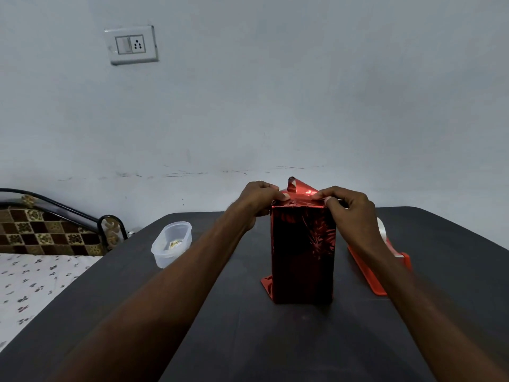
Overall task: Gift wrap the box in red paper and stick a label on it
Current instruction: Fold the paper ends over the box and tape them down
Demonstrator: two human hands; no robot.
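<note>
1. Both hands work at the top of the box (302,252), which stands upright near the middle of the dark worktop (248,340). The left hand (257,201) and right hand (349,208) each have curled fingers pinching the red paper (303,193) along the top edge.
2. A loose flap sticks up between the hands with a curled tip. If either pinch slips, the glossy foil may spring back and the fold may open.
3. Pulling too hard could tear the thin paper at the corners.
4. The box is tall and narrow; a sideways tug might tip it.
5. A flap also juts out at the bottom left, so that end looks unfinished.
6. The tape dispenser (380,268) lies just beside the box on the right, so freeing one hand to reach it risks losing the fold.
7. A plastic tub (172,244) sits well apart on the left; I cannot tell if it holds the label.
</note>
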